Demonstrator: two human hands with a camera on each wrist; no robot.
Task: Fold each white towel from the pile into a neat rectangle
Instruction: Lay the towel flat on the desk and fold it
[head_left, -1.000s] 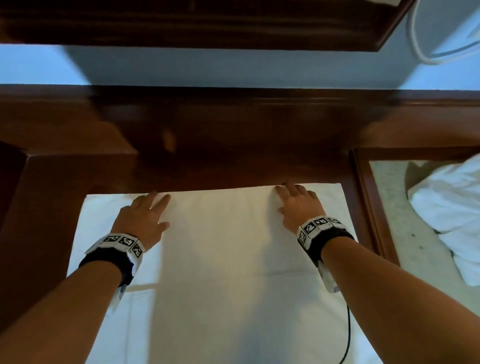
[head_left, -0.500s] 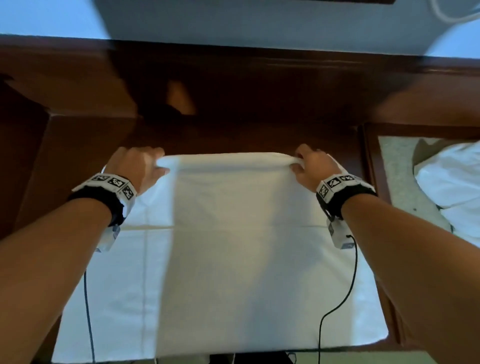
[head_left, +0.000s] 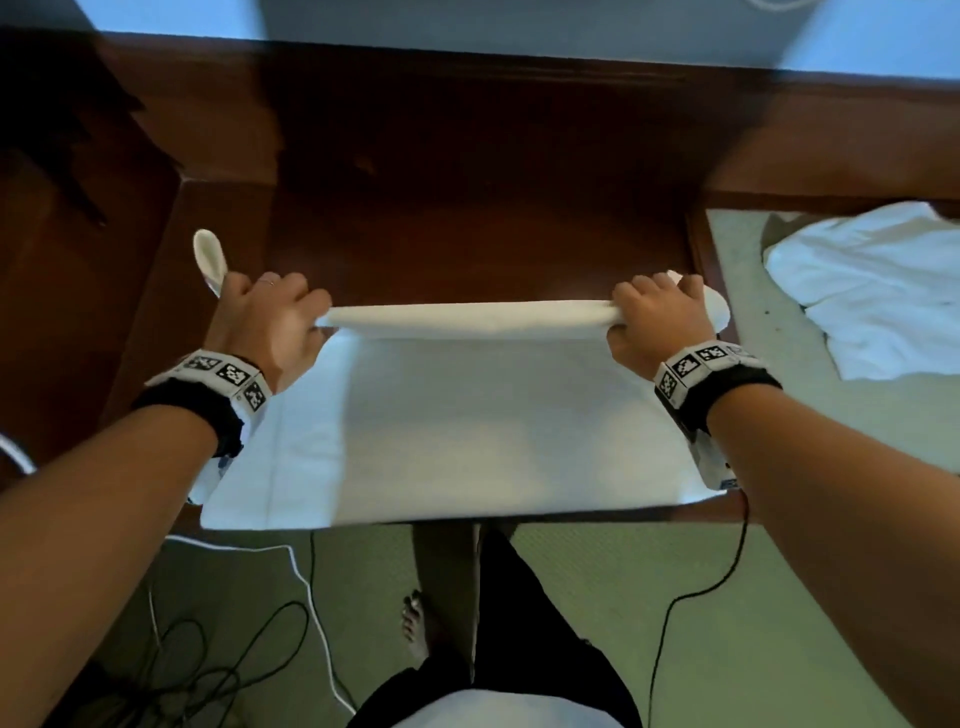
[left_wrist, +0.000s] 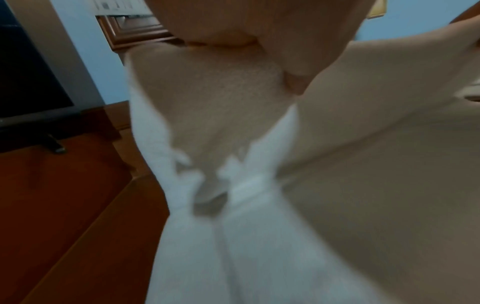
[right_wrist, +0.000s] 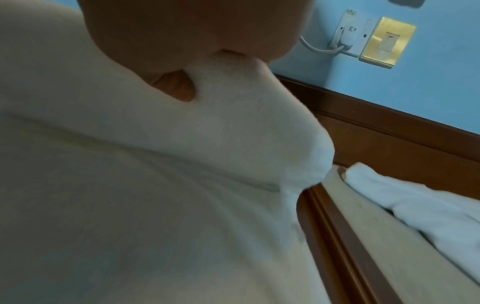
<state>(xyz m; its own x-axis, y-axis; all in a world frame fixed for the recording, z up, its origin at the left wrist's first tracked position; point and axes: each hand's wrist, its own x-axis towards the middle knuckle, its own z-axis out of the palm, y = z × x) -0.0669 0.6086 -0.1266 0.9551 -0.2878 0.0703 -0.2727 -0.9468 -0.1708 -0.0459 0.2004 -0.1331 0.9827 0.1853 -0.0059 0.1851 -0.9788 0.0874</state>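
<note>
Both arms reach forward from the lower corners of the head view. The left hand (head_left: 267, 322) and right hand (head_left: 657, 319) each curl around 1 far corner of the white towel (head_left: 467, 431), lifting that edge over the wooden table (head_left: 467, 208) at centre frame. 1 crumpled towel pile (head_left: 872, 291) lies at right. 2 wrist bands show.

Towel's (head_left: 457, 415) far edge now lifted, nearer the person.

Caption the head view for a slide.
Both hands, left and right, grip the far edge of a white towel on a wooden table.
</note>
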